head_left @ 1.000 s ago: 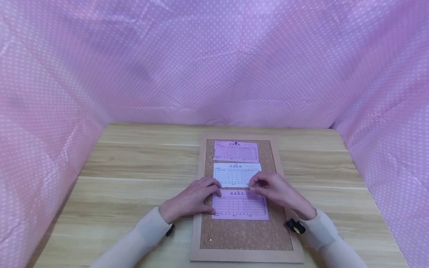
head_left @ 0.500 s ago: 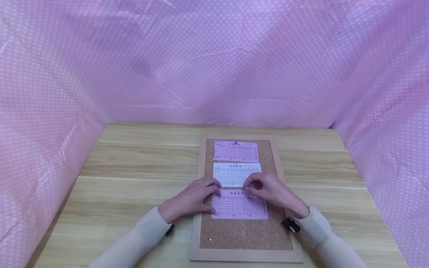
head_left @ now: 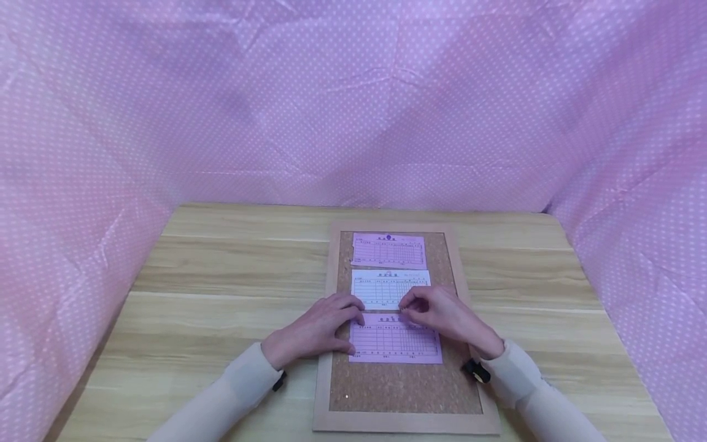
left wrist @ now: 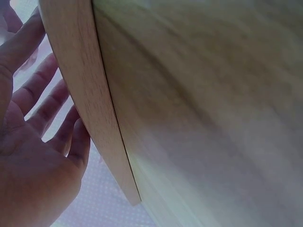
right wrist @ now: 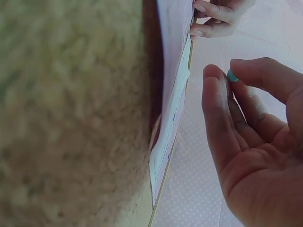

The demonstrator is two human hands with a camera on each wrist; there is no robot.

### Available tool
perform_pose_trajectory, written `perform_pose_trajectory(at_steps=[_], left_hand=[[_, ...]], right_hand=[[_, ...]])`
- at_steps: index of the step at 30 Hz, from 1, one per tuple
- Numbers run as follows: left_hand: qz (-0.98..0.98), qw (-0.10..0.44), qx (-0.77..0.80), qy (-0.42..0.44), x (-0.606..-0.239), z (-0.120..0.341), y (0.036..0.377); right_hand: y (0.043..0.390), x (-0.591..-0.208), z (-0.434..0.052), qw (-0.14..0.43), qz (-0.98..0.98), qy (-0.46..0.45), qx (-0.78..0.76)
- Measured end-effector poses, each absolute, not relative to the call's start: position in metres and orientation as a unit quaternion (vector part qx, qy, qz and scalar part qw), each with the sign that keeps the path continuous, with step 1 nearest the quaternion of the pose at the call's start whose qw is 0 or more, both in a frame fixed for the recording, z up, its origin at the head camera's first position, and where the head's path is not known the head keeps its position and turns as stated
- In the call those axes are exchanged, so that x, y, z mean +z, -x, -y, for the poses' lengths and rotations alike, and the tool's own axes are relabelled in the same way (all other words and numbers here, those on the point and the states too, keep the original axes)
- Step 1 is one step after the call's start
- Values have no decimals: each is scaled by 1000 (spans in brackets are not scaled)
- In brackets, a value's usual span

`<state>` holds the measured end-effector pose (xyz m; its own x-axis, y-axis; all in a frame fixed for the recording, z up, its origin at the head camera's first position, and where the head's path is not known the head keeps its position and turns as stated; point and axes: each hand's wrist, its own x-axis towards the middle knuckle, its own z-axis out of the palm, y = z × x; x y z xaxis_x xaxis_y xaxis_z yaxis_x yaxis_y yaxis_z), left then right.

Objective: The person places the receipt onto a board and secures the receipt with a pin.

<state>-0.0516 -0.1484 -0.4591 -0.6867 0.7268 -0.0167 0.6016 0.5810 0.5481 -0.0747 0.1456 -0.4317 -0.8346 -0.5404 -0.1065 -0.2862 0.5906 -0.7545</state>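
**Pin pinched over lowest slip on cork board**

Cork board [head_left: 405, 387] lies on desk [head_left: 232, 294], nr front edge, right of centre. Three slips in a column on it: pink top slip [head_left: 388, 250], white middle slip [head_left: 385, 287], pink bottom slip [head_left: 394, 341]. L hand [head_left: 320, 328] rests w/ fingers straight & flat on bottom slip's left edge & board frame. R hand [head_left: 442, 316] is over that slip's top edge, thumb & forefinger closed on a teal pushpin [right wrist: 231, 75]. Pink dotted cloth [head_left: 353, 104] all round.
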Motion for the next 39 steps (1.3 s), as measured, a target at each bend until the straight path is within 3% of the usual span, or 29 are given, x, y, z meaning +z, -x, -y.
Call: perform_pose_trajectory(at_steps=[12,39], left_hand=[[-881,109,255,-384,-458,149,53],[-879,115,260,-382,-458,152,58]], right_hand=[[75,-432,-142,141,-873,273,-378],[80,-430,-138,153,-879,272,-359]])
